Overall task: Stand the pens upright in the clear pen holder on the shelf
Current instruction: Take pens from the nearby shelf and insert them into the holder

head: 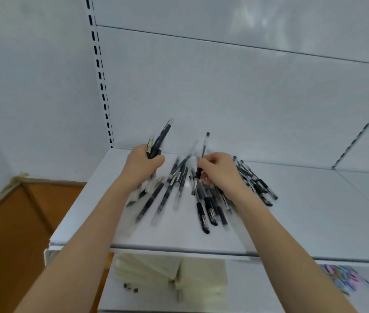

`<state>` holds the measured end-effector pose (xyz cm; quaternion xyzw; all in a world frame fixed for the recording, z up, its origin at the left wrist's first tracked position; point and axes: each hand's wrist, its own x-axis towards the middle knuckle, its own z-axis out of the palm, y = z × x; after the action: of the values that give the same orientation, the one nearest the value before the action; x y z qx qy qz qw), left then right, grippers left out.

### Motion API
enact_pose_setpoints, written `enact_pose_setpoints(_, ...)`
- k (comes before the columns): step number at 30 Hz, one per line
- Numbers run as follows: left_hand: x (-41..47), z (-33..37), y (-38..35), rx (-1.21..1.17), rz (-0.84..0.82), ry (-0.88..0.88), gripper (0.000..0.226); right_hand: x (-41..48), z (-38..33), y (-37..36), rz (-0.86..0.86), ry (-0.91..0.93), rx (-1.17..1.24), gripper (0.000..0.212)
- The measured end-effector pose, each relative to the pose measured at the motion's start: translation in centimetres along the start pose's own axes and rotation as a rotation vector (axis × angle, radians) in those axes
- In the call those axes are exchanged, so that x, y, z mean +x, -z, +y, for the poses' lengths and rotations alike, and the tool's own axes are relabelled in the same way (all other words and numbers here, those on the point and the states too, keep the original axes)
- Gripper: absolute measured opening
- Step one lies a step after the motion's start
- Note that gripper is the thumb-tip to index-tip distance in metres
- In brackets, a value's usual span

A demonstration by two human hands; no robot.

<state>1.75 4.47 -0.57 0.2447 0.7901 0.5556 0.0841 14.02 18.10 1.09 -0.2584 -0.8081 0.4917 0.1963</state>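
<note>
A white metal back panel (224, 86) fills the upper view, with a slotted upright strip (102, 82) running down its left edge. Below it lies the white metal shelf (314, 211), and to the left of the shelf is a brown wooden floor (9, 233).

Two bare forearms reach up from the bottom of the view onto the shelf. On the lower shelf beneath them sit stacked cream-coloured boxes (179, 274), and further right a blurred cluster of pastel items (346, 279).

The loose black-and-clear gel pens (172, 190) lie flat in a scattered heap on the middle of the shelf top, fanned out between and under the two hands, some overlapping.

The left hand (141, 166) is curled round a small bundle of dark pens (159, 138) — they stick up and lean right, clear of the shelf. The right hand (220, 171) hovers over the heap's right side, its fingertips pinching a single slim clear pen with a black cap (203, 147) — it stands nearly upright, its top end above the knuckles.
</note>
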Motion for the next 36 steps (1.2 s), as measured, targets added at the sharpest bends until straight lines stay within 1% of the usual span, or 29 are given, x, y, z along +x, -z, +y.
enact_pose_setpoints(2, -0.5, 1.2, 0.2, -0.136, -0.018, 0.026, 0.022, -0.1, -0.4, 0.9, 0.045, 0.022, 0.096, 0.009)
enact_pose_setpoints(3, -1.0, 1.9, 0.3, -0.212, -0.035, 0.039, 0.021, -0.4, -0.8, 1.3, 0.044, 0.021, 0.160, 0.010)
enact_pose_setpoints(5, -2.2, 3.4, 0.5, -0.344, -0.066, 0.066, 0.017, -1.2, -1.4, 1.9, 0.001, 0.001, 0.340, 0.013)
enact_pose_setpoints(7, -3.4, 4.7, 0.3, -0.413, -0.099, 0.070, 0.014, -2.2, -1.9, 2.4, -0.047, -0.013, 0.496, 0.012)
enact_pose_setpoints(9, -4.6, 5.8, -0.1, -0.451, -0.135, 0.045, 0.011, -3.4, -1.9, 2.9, -0.086, 0.006, 0.548, 0.013)
enact_pose_setpoints(10, -5.1, 6.1, -0.3, -0.464, -0.151, 0.028, 0.011, -4.1, -1.7, 3.2, -0.106, 0.024, 0.530, 0.014)
enact_pose_setpoints(13, -5.9, 6.7, -1.1, -0.530, -0.166, 0.004, 0.020, -6.3, -1.2, 3.9, -0.125, 0.095, 0.379, 0.017)
enact_pose_setpoints(16, -6.3, 7.3, -2.2, -0.603, -0.110, -0.008, 0.018, -8.0, -0.1, 4.8, -0.086, 0.144, 0.248, 0.019)
enact_pose_setpoints(18, -6.7, 7.7, -3.2, -0.605, -0.104, -0.049, 0.012, -9.0, 0.5, 5.5, -0.115, 0.152, 0.188, 0.018)
enact_pose_setpoints(21, -7.5, 8.1, -5.1, -0.540, -0.089, -0.105, 0.014, -10.3, 1.5, 7.1, -0.139, 0.104, 0.203, 0.020)
enact_pose_setpoints(23, -7.9, 8.4, -6.7, -0.519, -0.067, -0.131, 0.013, -11.1, 2.3, 9.0, -0.077, 0.042, 0.305, 0.016)
enact_pose_setpoints(26, -9.0, 9.2, -9.8, -0.510, -0.056, -0.156, 0.016, -12.3, 4.1, 12.9, 0.069, -0.050, 0.554, 0.005)
enact_pose_setpoints(30, -12.0, 11.5, -16.4, -0.554, -0.135, -0.129, 0.012, -14.6, 7.2, 19.4, 0.259, -0.105, 0.864, 0.007)
enact_pose_setpoints(33, -15.3, 13.9, -22.7, -0.592, -0.224, -0.085, 0.013, -17.2, 9.9, 25.0, 0.382, -0.079, 0.945, 0.006)
enact_pose_setpoints(36, -19.2, 16.7, -29.2, -0.664, -0.312, -0.023, 0.008, -20.3, 12.9, 31.7, 0.512, -0.011, 0.905, 0.006)
